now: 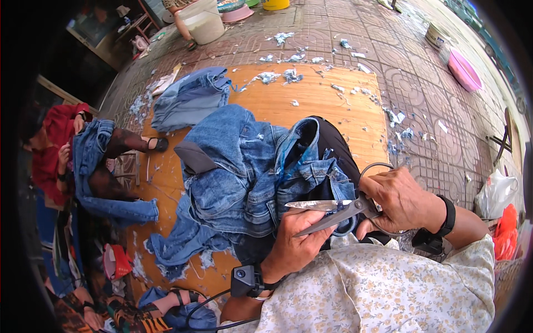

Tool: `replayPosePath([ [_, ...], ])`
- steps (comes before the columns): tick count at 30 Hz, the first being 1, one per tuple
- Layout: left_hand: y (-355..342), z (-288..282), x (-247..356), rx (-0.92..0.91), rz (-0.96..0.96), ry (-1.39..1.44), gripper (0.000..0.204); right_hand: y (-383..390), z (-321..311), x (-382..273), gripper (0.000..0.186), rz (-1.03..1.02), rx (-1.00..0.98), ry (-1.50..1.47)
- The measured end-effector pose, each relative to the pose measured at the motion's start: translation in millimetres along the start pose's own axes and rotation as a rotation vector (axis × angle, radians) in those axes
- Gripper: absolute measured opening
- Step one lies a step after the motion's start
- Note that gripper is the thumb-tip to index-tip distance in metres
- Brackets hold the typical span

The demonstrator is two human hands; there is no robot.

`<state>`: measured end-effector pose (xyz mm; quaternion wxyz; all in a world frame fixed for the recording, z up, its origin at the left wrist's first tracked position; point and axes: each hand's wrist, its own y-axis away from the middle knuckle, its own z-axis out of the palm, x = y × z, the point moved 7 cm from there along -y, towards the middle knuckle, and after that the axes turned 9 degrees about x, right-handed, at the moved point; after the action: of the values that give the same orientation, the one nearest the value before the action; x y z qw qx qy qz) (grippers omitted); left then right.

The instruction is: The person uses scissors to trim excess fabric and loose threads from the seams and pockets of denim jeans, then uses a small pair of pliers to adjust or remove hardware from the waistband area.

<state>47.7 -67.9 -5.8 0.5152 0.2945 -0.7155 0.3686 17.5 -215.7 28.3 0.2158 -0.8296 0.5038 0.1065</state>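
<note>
Blue denim jeans (222, 183) lie bunched across my lap and the low wooden board in front of me. My right hand (404, 194) grips large metal scissors (333, 213) by their looped handles, and the two blades stand apart, pointing left. Just under the blades my left hand (300, 240) is closed, with the denim gathered at its fingers. The lower blade crosses in front of those fingers and hides part of them. A rolled denim hem shows beside the lower blade.
The wooden board (355, 111) carries a folded lighter denim piece (191, 97) and scattered fluff. A person in red (53, 150) holds other jeans (91, 161) at left. A pink basin (464, 69), a white bucket (204, 25) and plastic bags (499, 194) stand around.
</note>
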Motion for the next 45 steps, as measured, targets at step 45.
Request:
replayPosePath([
  [45, 8, -17, -12, 0.089, -0.037, 0.051, 0.020, 2, -11, 9, 0.029, 0.345, 0.400, -0.564],
])
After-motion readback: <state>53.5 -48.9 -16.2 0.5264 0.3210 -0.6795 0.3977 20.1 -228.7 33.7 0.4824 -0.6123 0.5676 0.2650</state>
